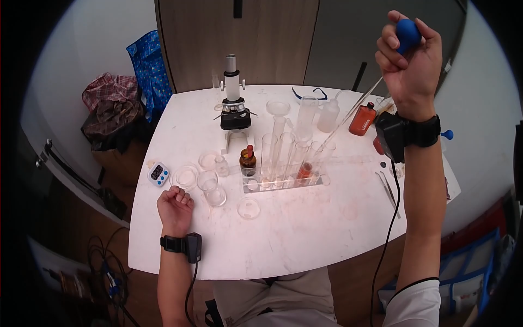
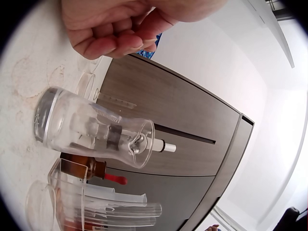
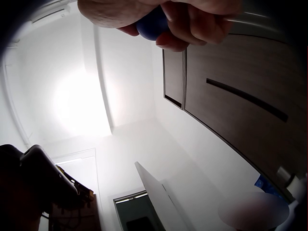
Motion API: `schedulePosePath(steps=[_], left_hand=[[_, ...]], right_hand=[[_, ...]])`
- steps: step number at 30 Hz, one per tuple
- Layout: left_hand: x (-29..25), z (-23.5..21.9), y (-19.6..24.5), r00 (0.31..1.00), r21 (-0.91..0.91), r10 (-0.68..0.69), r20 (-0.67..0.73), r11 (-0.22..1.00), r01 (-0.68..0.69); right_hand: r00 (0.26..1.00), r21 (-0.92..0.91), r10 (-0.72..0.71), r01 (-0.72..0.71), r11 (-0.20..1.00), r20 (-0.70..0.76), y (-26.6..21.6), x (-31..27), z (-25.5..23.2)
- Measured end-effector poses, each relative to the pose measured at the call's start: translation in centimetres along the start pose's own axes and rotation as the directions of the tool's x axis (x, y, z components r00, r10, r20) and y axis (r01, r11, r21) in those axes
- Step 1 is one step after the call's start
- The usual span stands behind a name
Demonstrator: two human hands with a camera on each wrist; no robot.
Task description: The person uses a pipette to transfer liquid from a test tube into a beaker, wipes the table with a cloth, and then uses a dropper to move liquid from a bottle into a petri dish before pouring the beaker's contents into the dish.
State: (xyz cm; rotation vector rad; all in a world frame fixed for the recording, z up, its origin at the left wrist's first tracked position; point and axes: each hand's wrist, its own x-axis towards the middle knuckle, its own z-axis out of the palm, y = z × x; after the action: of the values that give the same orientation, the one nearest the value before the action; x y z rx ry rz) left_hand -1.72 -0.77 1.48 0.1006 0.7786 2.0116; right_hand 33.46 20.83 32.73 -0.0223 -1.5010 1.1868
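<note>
Raised at the upper right, my right hand [image 1: 408, 71] grips a blue rubber bulb [image 1: 408, 36]. A long thin glass pipette [image 1: 357, 106] slants from below this hand down to the test tubes [image 1: 268, 155], its lower end overlapping their mouths. The tubes stand in a clear rack [image 1: 283, 186]; one holds reddish liquid [image 1: 304, 170]. In the right wrist view, fingers wrap the bulb [image 3: 152, 24]. My left hand [image 1: 175, 210] hangs loosely curled and holds nothing at the table's left side. Beside it stands a clear glass vessel with a flared rim [image 2: 96, 127].
An amber dropper bottle [image 1: 248, 163] stands at the rack's left end, with a microscope [image 1: 234, 106] behind. Petri dishes [image 1: 185, 177] and a timer [image 1: 158, 174] lie left. A wash bottle [image 1: 328, 117], an orange bottle [image 1: 362, 119] and tweezers [image 1: 388, 191] are on the right.
</note>
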Motion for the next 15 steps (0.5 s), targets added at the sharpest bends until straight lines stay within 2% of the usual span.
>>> schedulePosePath(steps=[6, 8, 15], left_hand=[[0.1, -0.2, 0.0, 1.000, 0.002, -0.001, 0.014, 1.000, 0.001], [0.1, -0.3, 0.0, 1.000, 0.005, 0.001, 0.019, 1.000, -0.001], [0.2, -0.5, 0.0, 1.000, 0.005, 0.000, 0.029, 1.000, 0.000]], right_hand=[[0.999, 0.013, 0.033, -0.033, 0.999, -0.001, 1.1, 0.0, 0.3], [0.995, -0.048, 0.045, -0.050, 0.998, -0.093, 1.6, -0.3, 1.0], [0.991, -0.055, 0.074, -0.080, 0.995, -0.107, 2.8, -0.3, 1.3]])
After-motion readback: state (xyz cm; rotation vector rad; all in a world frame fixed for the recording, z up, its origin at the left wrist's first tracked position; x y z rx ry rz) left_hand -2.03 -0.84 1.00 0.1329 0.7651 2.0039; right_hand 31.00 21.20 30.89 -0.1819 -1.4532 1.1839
